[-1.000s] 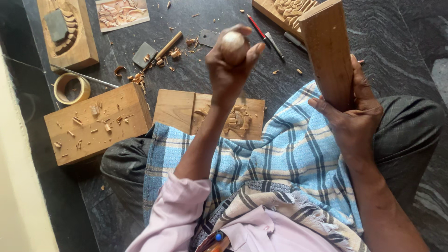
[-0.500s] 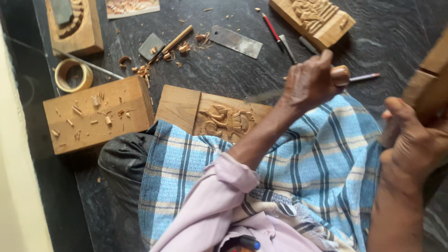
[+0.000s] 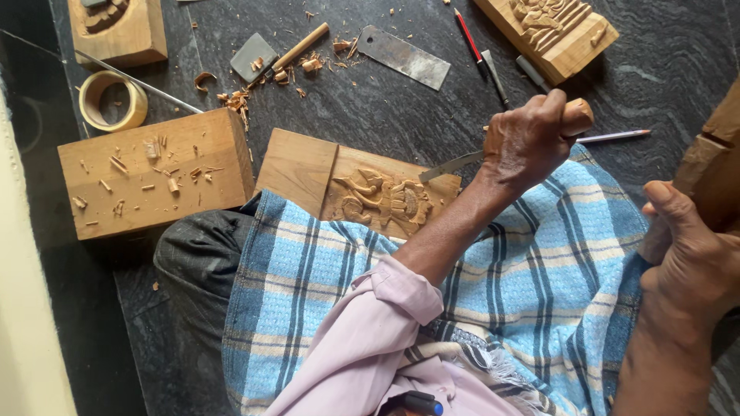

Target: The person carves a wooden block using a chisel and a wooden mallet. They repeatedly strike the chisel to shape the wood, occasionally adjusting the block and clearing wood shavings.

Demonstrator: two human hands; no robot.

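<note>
My left hand is shut around a chisel with a rounded wooden handle; its metal blade points left and its tip sits at the right edge of a carved wooden panel. The panel bears a relief of figures and rests against my knee, partly under a blue checked cloth on my lap. At the right edge my right hand grips a thick wooden block, mostly cut off by the frame.
A plain wood block strewn with chips lies to the left, with a tape roll behind it. On the dark stone floor lie a flat metal scraper, another chisel, pencils and two more carved blocks.
My left hand came down from a raised position and now holds the chisel at the panel. My right hand with the wooden block moved to the right edge.
</note>
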